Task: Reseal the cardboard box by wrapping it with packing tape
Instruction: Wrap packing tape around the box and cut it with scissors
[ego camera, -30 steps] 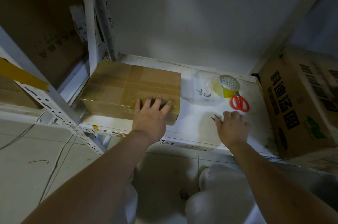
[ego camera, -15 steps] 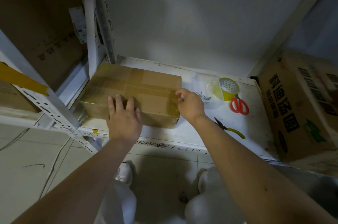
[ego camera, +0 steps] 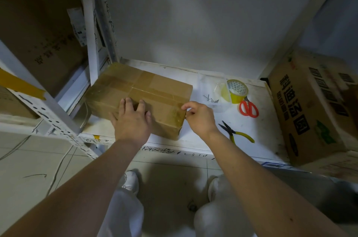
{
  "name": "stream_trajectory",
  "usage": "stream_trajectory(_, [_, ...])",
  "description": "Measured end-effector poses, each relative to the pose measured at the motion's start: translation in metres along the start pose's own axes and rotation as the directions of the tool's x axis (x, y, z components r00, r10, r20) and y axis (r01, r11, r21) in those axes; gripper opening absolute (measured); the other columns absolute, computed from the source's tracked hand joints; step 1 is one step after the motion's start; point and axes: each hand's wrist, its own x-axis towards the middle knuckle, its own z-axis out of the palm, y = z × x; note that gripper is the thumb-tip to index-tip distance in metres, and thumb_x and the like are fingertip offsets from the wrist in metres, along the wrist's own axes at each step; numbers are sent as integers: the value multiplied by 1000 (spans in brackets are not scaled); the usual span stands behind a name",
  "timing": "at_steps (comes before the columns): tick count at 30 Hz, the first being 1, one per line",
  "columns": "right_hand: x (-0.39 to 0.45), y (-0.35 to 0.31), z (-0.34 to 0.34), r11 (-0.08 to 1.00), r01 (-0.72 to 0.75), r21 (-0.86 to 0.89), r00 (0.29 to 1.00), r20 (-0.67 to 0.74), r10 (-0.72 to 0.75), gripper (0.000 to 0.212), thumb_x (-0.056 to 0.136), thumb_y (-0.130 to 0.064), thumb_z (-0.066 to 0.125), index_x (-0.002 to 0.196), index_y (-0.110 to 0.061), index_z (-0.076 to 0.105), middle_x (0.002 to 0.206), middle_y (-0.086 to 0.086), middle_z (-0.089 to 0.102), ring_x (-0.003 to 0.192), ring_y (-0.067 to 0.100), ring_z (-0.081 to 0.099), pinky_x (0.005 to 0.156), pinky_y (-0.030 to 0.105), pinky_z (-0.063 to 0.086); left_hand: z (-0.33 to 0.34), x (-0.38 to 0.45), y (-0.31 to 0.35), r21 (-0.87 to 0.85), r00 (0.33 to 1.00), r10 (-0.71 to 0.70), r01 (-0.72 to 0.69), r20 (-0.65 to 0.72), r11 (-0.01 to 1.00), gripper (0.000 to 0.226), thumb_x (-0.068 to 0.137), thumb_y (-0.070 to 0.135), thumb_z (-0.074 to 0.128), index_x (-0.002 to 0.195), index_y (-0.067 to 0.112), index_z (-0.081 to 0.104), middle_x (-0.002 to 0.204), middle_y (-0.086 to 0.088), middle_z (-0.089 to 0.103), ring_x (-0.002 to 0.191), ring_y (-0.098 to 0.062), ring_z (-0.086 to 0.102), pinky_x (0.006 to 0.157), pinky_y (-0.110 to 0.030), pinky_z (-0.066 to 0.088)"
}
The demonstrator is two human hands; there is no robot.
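Observation:
A taped brown cardboard box lies flat on the left half of the white shelf. My left hand rests on the near part of its top with fingers spread and straight. My right hand is at the box's near right corner, thumb and forefinger pinching at the tape edge there. A yellow roll of packing tape stands further right, partly behind a clear plastic container.
A clear container with loose nails sits beside the tape roll. Red-handled scissors and yellow-handled pliers lie on the shelf. A large printed carton stands at the right. White shelf uprights stand at the left.
My right hand left the pliers on the shelf and went to the box's right corner. My left hand slid left along the box top.

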Motion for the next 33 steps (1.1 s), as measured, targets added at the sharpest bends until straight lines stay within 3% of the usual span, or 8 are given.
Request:
stream_trajectory(3, [2, 8, -2, 996, 54, 67, 998, -14, -53, 35, 92, -4, 46, 91, -29, 70, 87, -1, 65, 86, 23, 68, 84, 38, 55, 2, 1, 15, 57, 998, 37, -34, -55, 998, 46, 99, 39, 28, 136, 17, 43, 154, -11, 29, 148, -27, 11, 116, -58, 7])
stream_trajectory(6, [12, 22, -16, 994, 103, 46, 973, -212, -91, 25, 93, -7, 51, 101, -21, 69, 94, 2, 69, 86, 25, 68, 82, 40, 55, 8, 8, 26, 77, 983, 163, -156, -84, 985, 46, 97, 38, 30, 135, 17, 47, 154, -5, 31, 148, -23, 11, 118, -53, 4])
stream_trajectory(9, [29, 41, -50, 996, 26, -89, 884, -463, -65, 25, 96, -8, 46, 110, -15, 66, 101, 10, 69, 93, 29, 65, 80, 32, 50, 13, 20, 36, 61, 966, 227, -221, -121, 973, 43, 95, 36, 39, 131, 18, 54, 149, -4, 41, 146, -23, 21, 118, -51, 6])
stream_trajectory(11, [47, 57, -75, 976, -95, -198, 853, -522, -23, 29, 98, -10, 42, 117, -14, 63, 111, 12, 66, 101, 31, 61, 81, 32, 44, 16, 33, 45, 47, 961, 234, -230, -146, 972, 40, 93, 35, 44, 126, 18, 59, 140, -4, 52, 141, -24, 33, 117, -51, 12])
stream_trajectory(16, [93, 97, -105, 844, -246, -476, 918, -395, 45, 41, 90, -2, 46, 125, -19, 57, 124, 10, 55, 107, 31, 59, 87, 38, 48, 11, 58, 65, 80, 963, 214, -203, -163, 976, 33, 90, 31, 46, 113, 17, 65, 111, -9, 63, 111, -30, 52, 106, -47, 33])
stream_trajectory(23, [130, 123, -98, 713, -110, -693, 993, -111, 46, 40, 92, -10, 51, 132, -14, 52, 125, 16, 57, 112, 34, 57, 91, 38, 47, 12, 65, 84, 111, 974, 123, -103, -192, 989, 28, 87, 24, 48, 108, 10, 60, 107, -11, 58, 106, -32, 49, 83, -42, 42])
stream_trajectory(28, [137, 121, -100, 687, -135, -714, 988, -153, 36, 34, 90, -8, 53, 124, -3, 53, 116, 19, 60, 103, 31, 62, 79, 33, 50, 13, 65, 82, 146, 971, 147, -120, -189, 982, 29, 88, 24, 45, 111, 11, 58, 109, -10, 59, 107, -30, 50, 83, -41, 43])
stream_trajectory(33, [131, 120, -111, 775, -205, -597, 943, -332, -6, 24, 95, -7, 48, 117, -1, 56, 112, 20, 62, 101, 34, 62, 77, 35, 49, 10, 59, 81, 114, 972, 157, -138, -176, 984, 27, 89, 22, 45, 109, 11, 58, 109, -8, 60, 107, -28, 53, 84, -41, 44])
